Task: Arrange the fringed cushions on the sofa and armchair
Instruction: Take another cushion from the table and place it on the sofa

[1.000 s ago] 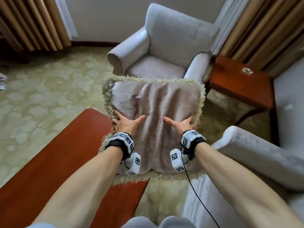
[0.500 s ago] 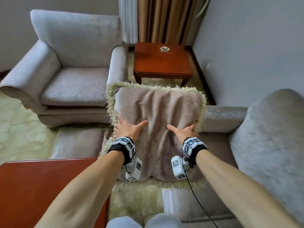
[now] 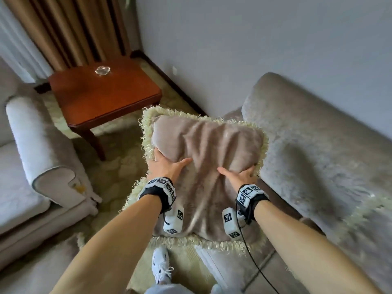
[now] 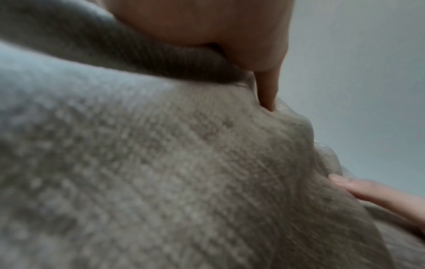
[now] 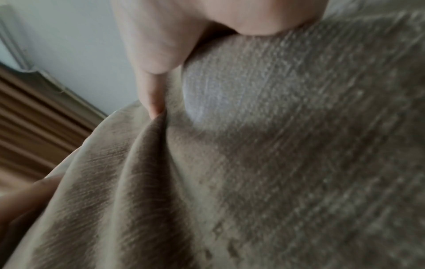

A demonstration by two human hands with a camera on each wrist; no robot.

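A taupe cushion (image 3: 203, 145) edged with cream fringe hangs in the air in front of me, over the sofa's near arm. My left hand (image 3: 165, 166) grips its left edge, thumb on the front face and fingers behind. My right hand (image 3: 237, 177) grips the right edge the same way. Up close, the cushion fabric (image 4: 161, 163) fills the left wrist view, and the cushion (image 5: 276, 145) fills the right wrist view too, creased under the thumb. The grey-beige sofa (image 3: 307, 134) lies to the right, the armchair (image 3: 31, 134) to the left. A second fringed cushion (image 3: 373, 221) lies on the sofa seat.
A red-brown wooden side table (image 3: 106, 92) stands in the corner between armchair and sofa, with a glass ashtray (image 3: 102, 70) on it. Brown curtains hang behind it. A white shoe (image 3: 161, 266) stands on the patterned carpet below the cushion.
The view has swung right, from the armchair and coffee table to the sofa. The cushion has travelled with it in both hands, grip unchanged.
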